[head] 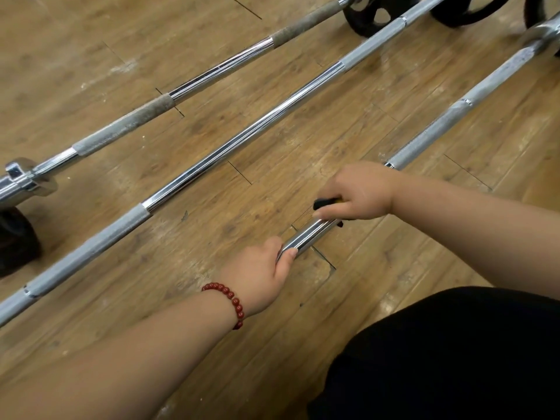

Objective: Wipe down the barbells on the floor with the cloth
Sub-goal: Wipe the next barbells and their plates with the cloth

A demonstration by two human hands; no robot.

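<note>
Three chrome barbells lie side by side on the wooden floor, running from lower left to upper right. My left hand (266, 275), with a red bead bracelet on the wrist, grips the smooth middle of the nearest barbell (309, 237). Farther up that same bar, my right hand (360, 192) holds a dark cloth (325, 204) wrapped against the shaft; most of the cloth is hidden under the fingers. The middle barbell (242, 137) and the far barbell (212, 72) lie untouched to the left.
Black weight plates (368, 18) sit on the bars at the top right, and another plate (15, 237) at the left edge below a chrome collar (25, 177). My dark trouser leg (454, 359) fills the lower right. Bare wood floor (91, 40) lies between the bars.
</note>
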